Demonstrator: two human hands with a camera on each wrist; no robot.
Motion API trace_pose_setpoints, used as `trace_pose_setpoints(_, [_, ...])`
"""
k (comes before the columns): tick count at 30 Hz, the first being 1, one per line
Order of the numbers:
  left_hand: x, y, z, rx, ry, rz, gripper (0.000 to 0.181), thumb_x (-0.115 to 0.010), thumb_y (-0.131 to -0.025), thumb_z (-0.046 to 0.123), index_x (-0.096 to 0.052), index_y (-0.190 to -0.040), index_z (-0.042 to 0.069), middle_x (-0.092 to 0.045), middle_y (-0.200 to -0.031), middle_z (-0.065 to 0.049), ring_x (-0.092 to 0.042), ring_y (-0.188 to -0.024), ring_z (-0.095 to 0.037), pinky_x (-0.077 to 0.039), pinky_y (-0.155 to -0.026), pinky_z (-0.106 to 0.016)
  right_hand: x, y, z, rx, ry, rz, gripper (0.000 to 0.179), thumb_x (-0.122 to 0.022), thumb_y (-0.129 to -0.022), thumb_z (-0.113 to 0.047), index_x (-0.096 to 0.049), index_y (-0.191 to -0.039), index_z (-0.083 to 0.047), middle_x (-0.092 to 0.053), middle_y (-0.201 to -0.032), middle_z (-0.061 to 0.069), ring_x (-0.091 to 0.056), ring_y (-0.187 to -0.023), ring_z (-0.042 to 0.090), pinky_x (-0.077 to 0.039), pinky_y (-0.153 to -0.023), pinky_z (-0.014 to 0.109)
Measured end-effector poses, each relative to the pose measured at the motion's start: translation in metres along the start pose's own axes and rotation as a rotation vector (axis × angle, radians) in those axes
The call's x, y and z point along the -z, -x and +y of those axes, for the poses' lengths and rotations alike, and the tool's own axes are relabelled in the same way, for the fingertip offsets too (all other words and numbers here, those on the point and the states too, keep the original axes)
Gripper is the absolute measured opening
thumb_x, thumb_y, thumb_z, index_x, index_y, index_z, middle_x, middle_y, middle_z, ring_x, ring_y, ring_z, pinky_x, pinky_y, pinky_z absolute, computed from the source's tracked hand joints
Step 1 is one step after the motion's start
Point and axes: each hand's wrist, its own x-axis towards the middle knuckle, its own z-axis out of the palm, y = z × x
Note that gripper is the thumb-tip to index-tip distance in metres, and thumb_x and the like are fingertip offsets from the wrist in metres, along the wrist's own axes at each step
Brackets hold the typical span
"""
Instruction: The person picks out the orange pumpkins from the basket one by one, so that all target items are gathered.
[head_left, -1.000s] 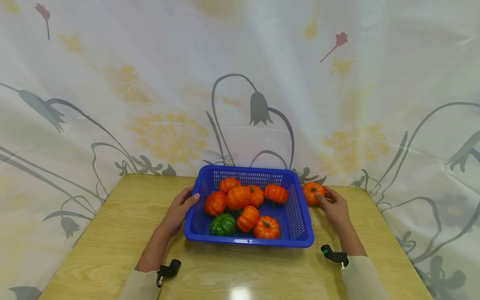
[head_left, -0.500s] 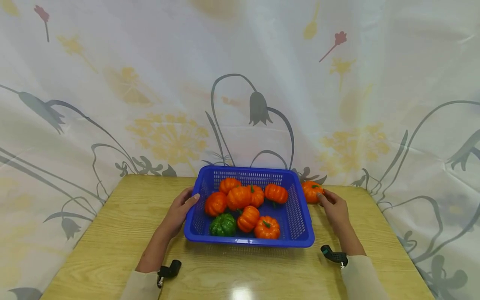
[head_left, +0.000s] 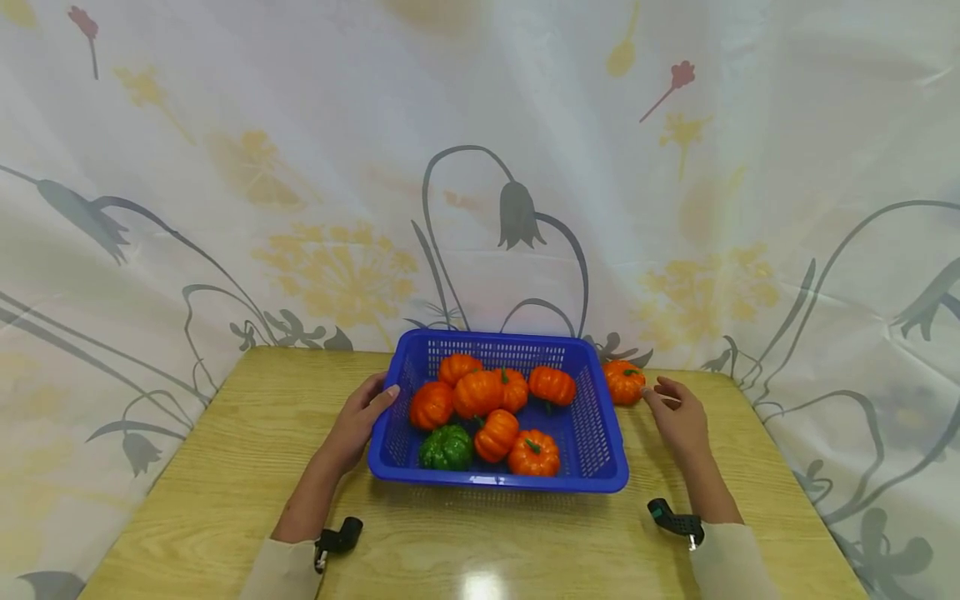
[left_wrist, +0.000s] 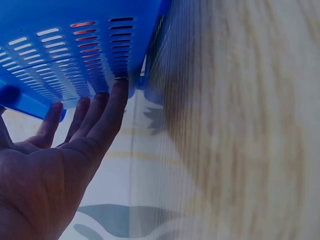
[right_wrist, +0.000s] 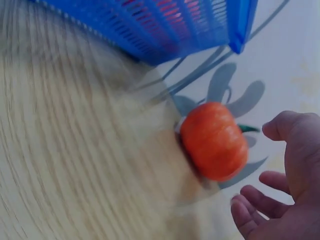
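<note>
A blue plastic basket (head_left: 498, 481) stands on the table with several small orange pumpkins (head_left: 534, 454) and one green pumpkin (head_left: 446, 448) inside. My left hand (head_left: 362, 421) holds the basket's left side, thumb over the rim. In the left wrist view its fingers (left_wrist: 107, 112) lie against the slotted outer wall. Just outside the basket's right side, another orange pumpkin (right_wrist: 215, 141) with a green stem sits on the table. Right of it is my right hand (head_left: 681, 421), fingers loosely bent and apart from the pumpkin, with nothing in its grasp.
The wooden table (head_left: 480, 542) ends at a pale flowered cloth (head_left: 480, 100) hanging behind and along both sides. Each wrist carries a small black camera mount, the left one (head_left: 339, 537) and the right one (head_left: 677, 521).
My right hand has let go of the loose pumpkin and drawn back slightly to the right. That pumpkin has tipped and shifted a little toward the back. The left hand and basket stay put.
</note>
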Motion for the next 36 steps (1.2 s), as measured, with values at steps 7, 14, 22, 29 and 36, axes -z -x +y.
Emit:
trace_pose_setpoints(7, [-0.001, 0.0, 0.001, 0.0, -0.002, 0.002, 0.055, -0.053, -0.112, 0.032, -0.043, -0.158, 0.002, -0.049, -0.155, -0.026, -0.056, -0.134, -0.042, -0.057, -0.101, -0.04, 0.001, 0.013, -0.021, 0.089, -0.039, 0.037, 0.06, -0.063, -0.107, -0.037, -0.051, -0.154, -0.001, -0.058, -0.146, 0.023, -0.056, -0.124, 0.027, -0.044, -0.083, 0.007])
trace_pose_setpoints(14, [-0.001, 0.0, 0.0, -0.004, 0.001, 0.001, 0.055, -0.053, -0.113, 0.031, -0.043, -0.158, 0.002, -0.049, -0.154, -0.026, -0.056, -0.133, -0.041, -0.057, -0.1, -0.037, -0.001, 0.032, -0.049, 0.219, -0.057, 0.017, 0.051, -0.066, -0.107, -0.024, -0.055, -0.15, 0.001, -0.062, -0.139, 0.023, -0.056, -0.109, 0.002, -0.044, -0.094, 0.008])
trace_pose_setpoints(22, [-0.001, 0.0, 0.001, -0.005, 0.004, 0.004, 0.055, -0.053, -0.112, 0.031, -0.043, -0.158, 0.002, -0.049, -0.153, -0.026, -0.056, -0.132, -0.04, -0.058, -0.099, -0.037, -0.01, 0.05, -0.069, 0.465, -0.082, -0.017, 0.042, -0.069, -0.103, -0.006, -0.058, -0.142, 0.006, -0.061, -0.135, 0.024, -0.06, -0.112, 0.016, -0.046, -0.098, 0.009])
trace_pose_setpoints(29, [-0.001, 0.0, 0.001, -0.008, 0.003, -0.005, 0.055, -0.052, -0.113, 0.031, -0.042, -0.158, 0.002, -0.048, -0.154, -0.026, -0.056, -0.133, -0.041, -0.057, -0.1, -0.04, -0.02, 0.06, -0.084, 0.618, -0.051, -0.08, 0.044, -0.075, -0.097, -0.001, -0.063, -0.139, 0.002, -0.065, -0.132, 0.019, -0.065, -0.11, 0.028, -0.05, -0.096, 0.014])
trace_pose_setpoints(36, [-0.001, 0.0, 0.0, -0.009, 0.0, 0.004, 0.054, -0.052, -0.113, 0.03, -0.043, -0.158, 0.001, -0.048, -0.155, -0.026, -0.055, -0.134, -0.041, -0.057, -0.098, -0.034, -0.036, 0.068, -0.093, 0.674, 0.129, -0.191, 0.045, -0.08, -0.095, -0.009, -0.064, -0.137, 0.001, -0.068, -0.128, 0.016, -0.068, -0.112, 0.032, -0.058, -0.096, 0.045])
